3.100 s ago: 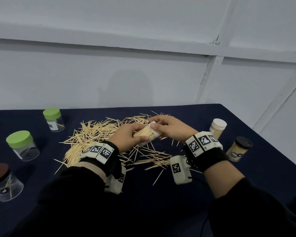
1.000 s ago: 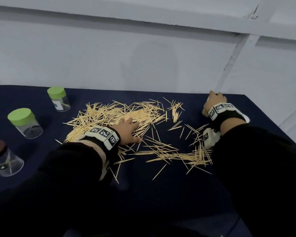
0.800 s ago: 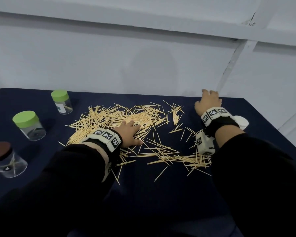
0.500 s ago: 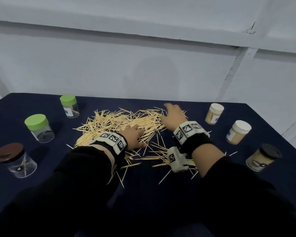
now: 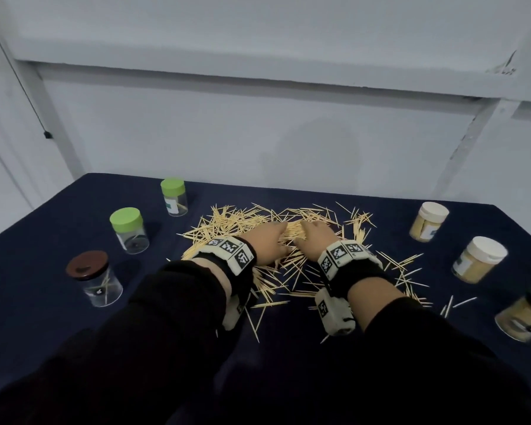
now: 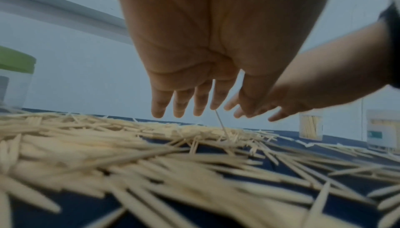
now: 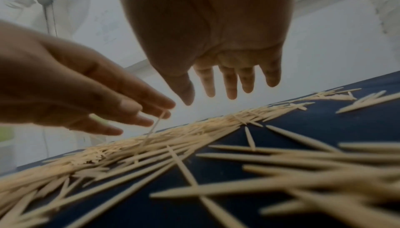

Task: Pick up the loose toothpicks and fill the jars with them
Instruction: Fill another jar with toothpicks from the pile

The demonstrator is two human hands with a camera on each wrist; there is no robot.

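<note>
A heap of loose toothpicks [image 5: 249, 223] [image 6: 134, 147] [image 7: 173, 141] lies spread over the middle of the dark blue table [image 5: 43, 228]. My left hand [image 5: 269, 242] [image 6: 188, 98] and my right hand [image 5: 314, 236] [image 7: 229, 84] hover side by side just above the heap, fingers straight and spread, holding nothing. One toothpick [image 6: 220, 124] stands up against a left fingertip. Three capped jars on the left are nearly empty: small green-lidded [image 5: 174, 196], larger green-lidded [image 5: 129, 230], brown-lidded [image 5: 94, 279]. Three capped jars on the right are packed with toothpicks: two white-lidded [image 5: 428, 220] [image 5: 478, 259], one dark-lidded [image 5: 524, 314].
A grey-white wall with a ledge [image 5: 258, 81] rises right behind the table. Stray toothpicks [image 5: 411, 271] trail toward the right-hand jars. My dark sleeves [image 5: 166, 332] cover the table's near part. A fan [image 7: 49, 9] shows in the right wrist view.
The right hand has left the white-lidded jar at the far right and swung back to the heap beside the left hand. The left hand lifted slightly off the toothpicks.
</note>
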